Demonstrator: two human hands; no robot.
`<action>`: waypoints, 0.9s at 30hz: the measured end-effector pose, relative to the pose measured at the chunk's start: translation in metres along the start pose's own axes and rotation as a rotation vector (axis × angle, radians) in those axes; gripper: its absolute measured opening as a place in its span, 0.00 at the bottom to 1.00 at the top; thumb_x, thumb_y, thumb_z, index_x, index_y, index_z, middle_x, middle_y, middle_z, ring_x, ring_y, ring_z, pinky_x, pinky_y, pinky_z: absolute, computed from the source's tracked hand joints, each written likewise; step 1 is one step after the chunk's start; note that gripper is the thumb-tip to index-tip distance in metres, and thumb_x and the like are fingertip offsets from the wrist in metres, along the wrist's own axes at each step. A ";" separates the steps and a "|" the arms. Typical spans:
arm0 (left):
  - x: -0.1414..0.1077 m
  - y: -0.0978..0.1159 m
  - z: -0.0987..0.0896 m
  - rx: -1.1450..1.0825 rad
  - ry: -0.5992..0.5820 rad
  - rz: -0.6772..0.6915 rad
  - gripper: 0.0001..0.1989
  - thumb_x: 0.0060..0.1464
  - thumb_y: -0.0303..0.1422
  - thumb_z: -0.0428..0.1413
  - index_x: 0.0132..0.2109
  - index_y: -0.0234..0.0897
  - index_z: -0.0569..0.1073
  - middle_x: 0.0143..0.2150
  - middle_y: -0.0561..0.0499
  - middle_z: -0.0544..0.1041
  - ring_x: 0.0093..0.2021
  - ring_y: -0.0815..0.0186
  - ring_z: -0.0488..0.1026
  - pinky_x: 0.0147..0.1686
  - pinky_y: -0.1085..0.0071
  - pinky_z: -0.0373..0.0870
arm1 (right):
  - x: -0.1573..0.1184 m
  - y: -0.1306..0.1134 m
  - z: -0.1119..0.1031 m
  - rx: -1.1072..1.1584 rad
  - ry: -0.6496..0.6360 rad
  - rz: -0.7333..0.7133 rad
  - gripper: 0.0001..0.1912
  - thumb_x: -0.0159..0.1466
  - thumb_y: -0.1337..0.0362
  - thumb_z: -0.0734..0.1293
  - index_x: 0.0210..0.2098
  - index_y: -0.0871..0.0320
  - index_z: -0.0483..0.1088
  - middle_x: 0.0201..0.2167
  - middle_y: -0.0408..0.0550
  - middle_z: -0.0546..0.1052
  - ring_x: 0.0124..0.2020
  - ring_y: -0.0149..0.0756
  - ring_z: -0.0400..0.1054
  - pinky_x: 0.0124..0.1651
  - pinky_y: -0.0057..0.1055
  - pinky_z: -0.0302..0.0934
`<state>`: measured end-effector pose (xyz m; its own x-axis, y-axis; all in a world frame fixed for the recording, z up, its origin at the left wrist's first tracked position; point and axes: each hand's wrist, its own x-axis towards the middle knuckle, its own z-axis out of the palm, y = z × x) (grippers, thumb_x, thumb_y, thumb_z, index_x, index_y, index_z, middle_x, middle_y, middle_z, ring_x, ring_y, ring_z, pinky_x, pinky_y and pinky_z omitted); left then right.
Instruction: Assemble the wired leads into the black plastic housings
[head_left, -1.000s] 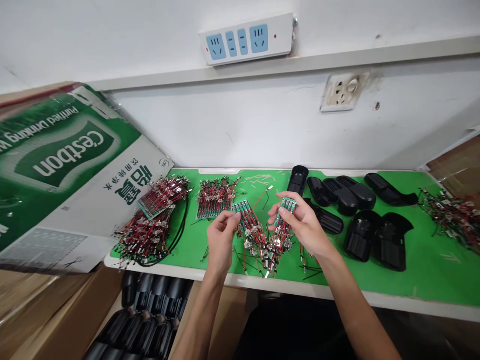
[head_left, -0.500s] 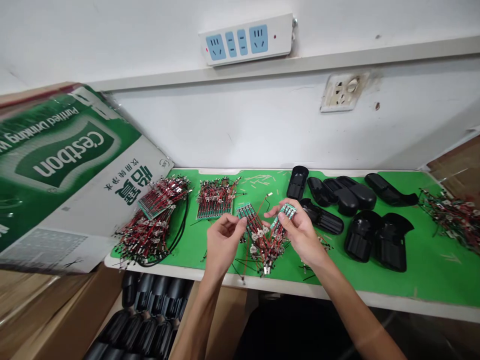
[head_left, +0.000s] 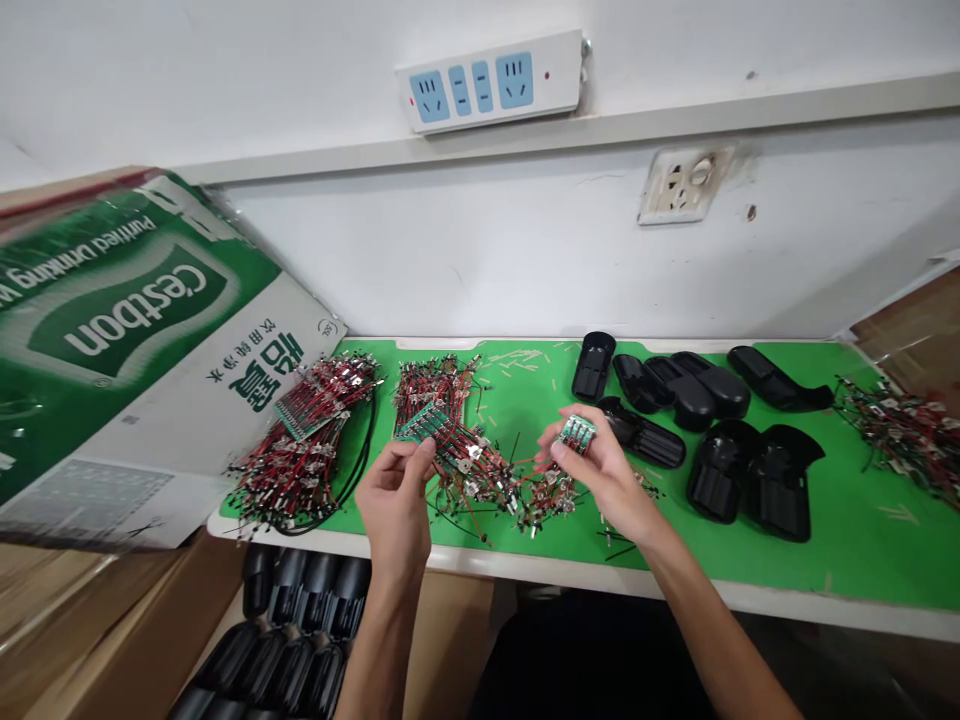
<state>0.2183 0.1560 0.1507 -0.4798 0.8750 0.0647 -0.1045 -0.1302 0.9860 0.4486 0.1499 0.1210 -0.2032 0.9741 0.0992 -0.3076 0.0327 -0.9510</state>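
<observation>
My left hand (head_left: 396,494) pinches the edge of a green circuit board strip (head_left: 429,424) with red and black wires trailing to the right. In my right hand (head_left: 596,468) is a shorter green circuit board piece (head_left: 577,432), held between thumb and fingers, its wires hanging below. The two pieces are apart, though their wire ends come close over the mat. Behind my left hand lies another wired circuit board panel (head_left: 424,385), partly covered by the held strip. A pile of wired circuit boards (head_left: 300,450) sits further left.
Several black plastic shells (head_left: 694,390) lie right of my hands on the green mat (head_left: 855,520). More wired parts (head_left: 900,440) are at the far right. A Cestbon carton (head_left: 150,330) leans at left, above a box of black shells (head_left: 300,620). A power strip (head_left: 487,85) hangs on the wall.
My left hand has moved left with its circuit board strip, away from the right hand. My right hand has shifted slightly, its piece now tilted differently. The gap between the boards has widened.
</observation>
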 end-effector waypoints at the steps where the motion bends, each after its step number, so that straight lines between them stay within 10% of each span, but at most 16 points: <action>1: 0.001 0.001 0.000 -0.035 0.011 -0.022 0.16 0.43 0.37 0.71 0.26 0.36 0.72 0.23 0.58 0.64 0.27 0.74 0.60 0.28 0.78 0.61 | -0.001 -0.001 0.000 -0.075 -0.034 0.023 0.22 0.71 0.57 0.69 0.60 0.46 0.56 0.49 0.46 0.72 0.45 0.38 0.71 0.50 0.39 0.68; 14: -0.015 -0.005 0.012 0.153 -0.190 -0.003 0.16 0.48 0.41 0.70 0.31 0.37 0.72 0.25 0.58 0.66 0.27 0.74 0.62 0.27 0.79 0.59 | 0.013 -0.010 0.006 -0.036 -0.229 0.099 0.22 0.69 0.59 0.72 0.57 0.49 0.60 0.40 0.42 0.72 0.38 0.33 0.70 0.43 0.33 0.67; 27: -0.008 0.003 0.013 0.160 0.023 0.094 0.17 0.47 0.42 0.69 0.32 0.37 0.73 0.27 0.57 0.69 0.29 0.72 0.65 0.30 0.77 0.63 | 0.013 -0.018 -0.005 0.030 -0.391 0.170 0.22 0.67 0.57 0.73 0.55 0.50 0.63 0.40 0.43 0.73 0.35 0.34 0.69 0.38 0.33 0.66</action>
<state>0.2330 0.1550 0.1552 -0.5010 0.8514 0.1555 0.0803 -0.1332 0.9878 0.4562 0.1632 0.1376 -0.5885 0.8069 0.0507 -0.2653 -0.1335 -0.9549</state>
